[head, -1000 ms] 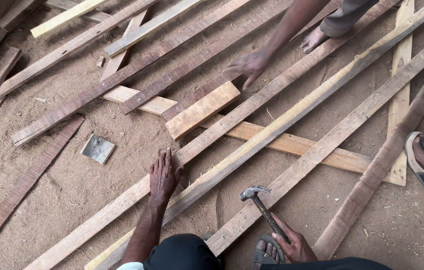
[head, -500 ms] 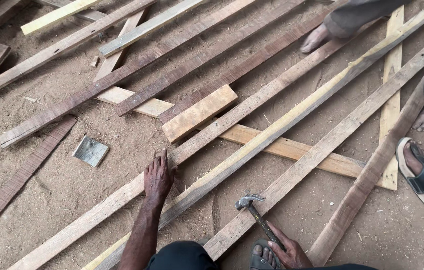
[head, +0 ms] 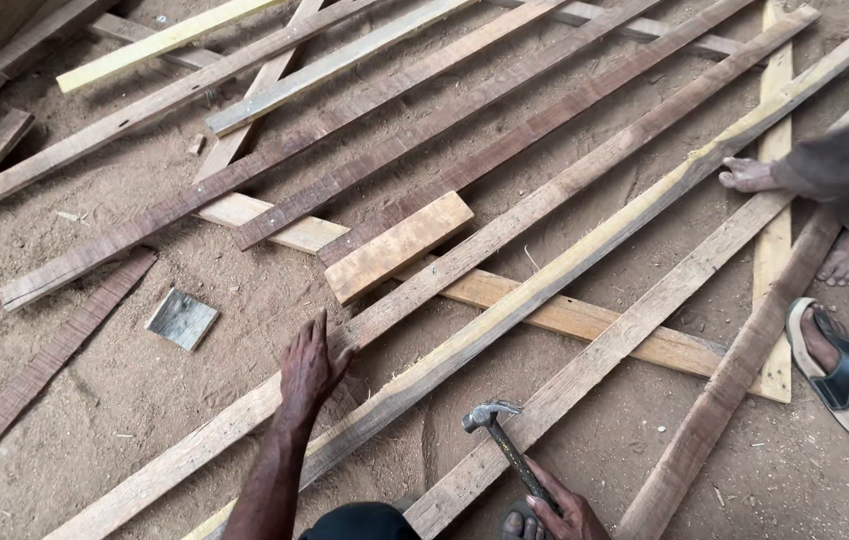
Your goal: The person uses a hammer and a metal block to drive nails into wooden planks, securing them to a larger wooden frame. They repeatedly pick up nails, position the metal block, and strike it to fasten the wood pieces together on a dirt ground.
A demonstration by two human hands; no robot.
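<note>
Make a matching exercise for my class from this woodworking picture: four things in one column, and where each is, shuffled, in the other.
Things:
1. left hand
2. right hand
3. small grey square offcut
4. short light-brown block

Places:
A. lying alone on the sandy ground, left of the long planks
B. gripping the handle of a hammer
C. pressed flat on a long plank
D. resting on top of crossing planks, mid-picture

Pairs: 1-C, 2-B, 3-A, 4-D
</note>
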